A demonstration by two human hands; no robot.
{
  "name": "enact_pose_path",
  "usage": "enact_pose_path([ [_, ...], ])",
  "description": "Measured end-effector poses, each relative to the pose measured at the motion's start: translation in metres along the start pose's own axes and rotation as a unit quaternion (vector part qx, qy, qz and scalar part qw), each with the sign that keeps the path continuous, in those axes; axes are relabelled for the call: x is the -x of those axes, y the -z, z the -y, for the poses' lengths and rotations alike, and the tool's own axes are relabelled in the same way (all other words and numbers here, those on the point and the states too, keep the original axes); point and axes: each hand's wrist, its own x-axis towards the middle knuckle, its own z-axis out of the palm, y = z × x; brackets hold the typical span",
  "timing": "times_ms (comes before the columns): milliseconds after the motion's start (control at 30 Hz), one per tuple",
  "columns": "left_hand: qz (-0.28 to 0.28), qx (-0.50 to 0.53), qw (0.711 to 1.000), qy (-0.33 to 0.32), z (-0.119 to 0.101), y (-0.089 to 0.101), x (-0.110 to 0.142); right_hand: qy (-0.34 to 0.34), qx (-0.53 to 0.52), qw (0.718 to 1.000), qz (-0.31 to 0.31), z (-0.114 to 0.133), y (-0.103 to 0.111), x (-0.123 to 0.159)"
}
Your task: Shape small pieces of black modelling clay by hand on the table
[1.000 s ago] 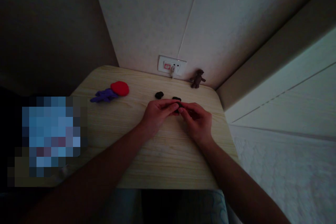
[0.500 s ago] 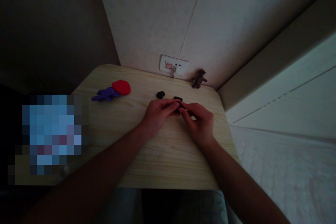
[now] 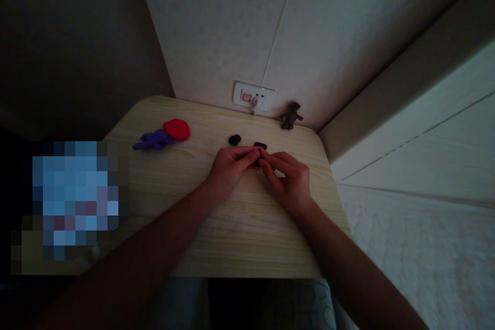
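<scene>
My left hand [image 3: 231, 167] and my right hand [image 3: 291, 178] meet above the table, fingertips pinched together around a small piece of black modelling clay [image 3: 257, 163]. Most of that piece is hidden by the fingers. Just beyond the fingertips lies another black clay piece [image 3: 260, 145], partly covered by my hands. A black clay lump [image 3: 234, 139] rests a little to the left of it.
A red clay disc [image 3: 177, 129] touches a purple clay shape [image 3: 153, 139] on the left of the wooden table [image 3: 247, 237]. A brown bear-like figure [image 3: 291, 115] stands at the back right, near a wall socket [image 3: 253, 95]. A blurred-out blue patch [image 3: 75, 196] covers the left side.
The whole view has shifted slightly. My fingers have closed further over the black clay between them, so less of it shows. The other pieces stay in place.
</scene>
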Motion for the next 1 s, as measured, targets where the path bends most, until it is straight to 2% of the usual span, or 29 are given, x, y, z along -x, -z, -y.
enact_pose_path([
  [100,0.008,-0.004,1.0,0.001,-0.001,0.0,0.001,-0.034,-0.029,0.999,-0.012,-0.001,-0.001,0.002],
  [233,0.023,0.005,1.0,0.011,-0.003,-0.002,0.001,-0.113,-0.1,0.988,-0.041,-0.005,-0.004,0.005],
  [433,0.015,0.006,1.0,-0.006,-0.001,-0.001,0.001,-0.196,-0.269,0.942,-0.04,-0.013,-0.008,0.003],
  [567,0.009,-0.002,1.0,-0.002,-0.002,-0.001,0.002,-0.222,-0.307,0.925,-0.03,-0.014,-0.01,0.003],
  [667,0.002,0.008,1.0,0.0,-0.002,-0.002,0.002,-0.205,-0.269,0.94,-0.039,-0.012,-0.01,0.006],
  [833,-0.018,0.038,0.999,0.003,-0.002,-0.003,-0.001,-0.122,-0.117,0.985,-0.044,-0.005,-0.007,0.007],
  [1000,-0.025,0.018,1.0,-0.003,-0.003,-0.001,0.0,-0.064,-0.044,0.997,-0.026,0.001,-0.004,0.003],
])
